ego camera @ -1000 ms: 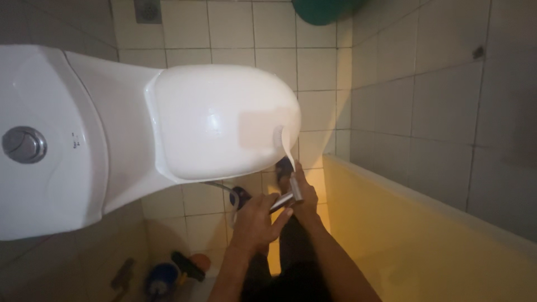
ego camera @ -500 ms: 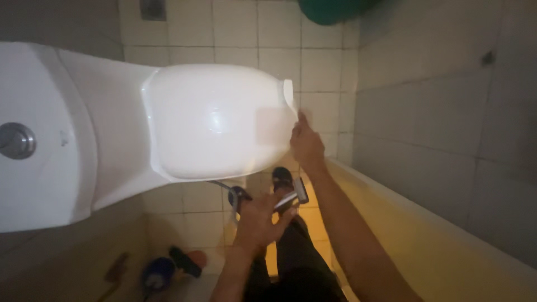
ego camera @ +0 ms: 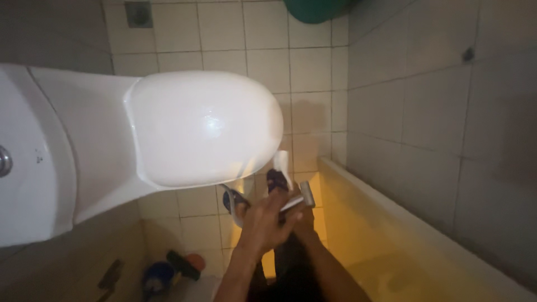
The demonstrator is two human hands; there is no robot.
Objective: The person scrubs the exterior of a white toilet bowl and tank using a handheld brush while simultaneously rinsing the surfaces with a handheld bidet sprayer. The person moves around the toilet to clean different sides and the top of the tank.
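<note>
Both hands are met just below the closed white toilet lid (ego camera: 204, 128). Left hand (ego camera: 268, 221) is seen wrapped around a metal bidet sprayer (ego camera: 299, 201), whose head pokes out to the right. Right hand (ego camera: 302, 215) is mostly hidden beneath it, so its grip cannot be told. A yellow ledge (ego camera: 391, 223) lies right.

Dim bathroom: pale tiled floor (ego camera: 268, 50), grey tiled wall (ego camera: 436, 112).
</note>
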